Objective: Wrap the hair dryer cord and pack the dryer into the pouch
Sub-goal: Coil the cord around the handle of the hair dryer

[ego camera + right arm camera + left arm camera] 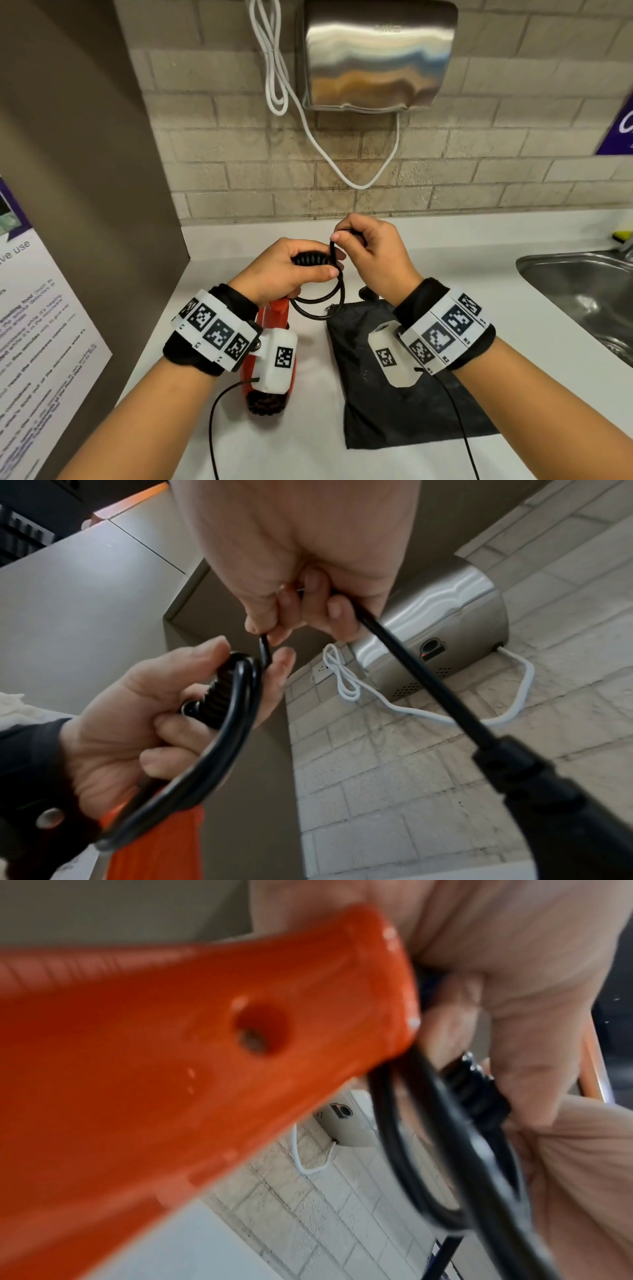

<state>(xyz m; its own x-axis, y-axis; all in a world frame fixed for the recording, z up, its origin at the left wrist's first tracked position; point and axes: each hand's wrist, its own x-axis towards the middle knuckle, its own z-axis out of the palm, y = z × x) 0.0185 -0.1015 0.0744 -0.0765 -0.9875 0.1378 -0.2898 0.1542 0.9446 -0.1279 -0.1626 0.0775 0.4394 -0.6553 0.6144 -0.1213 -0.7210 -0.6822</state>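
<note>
The left hand (291,270) grips the dryer (270,359) handle end and gathered cord (317,305) loops above the counter (308,455), keeping coils together; the right hand (373,250) pinches the loose cord to feed another turn. The pouch (394,411) lies right of the dryer, ready.

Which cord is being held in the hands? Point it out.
The black hair dryer cord, looped in both hands; the white cord hangs untouched on the brick wall beside the steel hand dryer.

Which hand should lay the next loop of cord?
Probably the right hand. It already pinches the free run of the black cord, plug end hanging below. The left hand is occupied gripping the orange dryer handle end and the loops gathered there.
</note>
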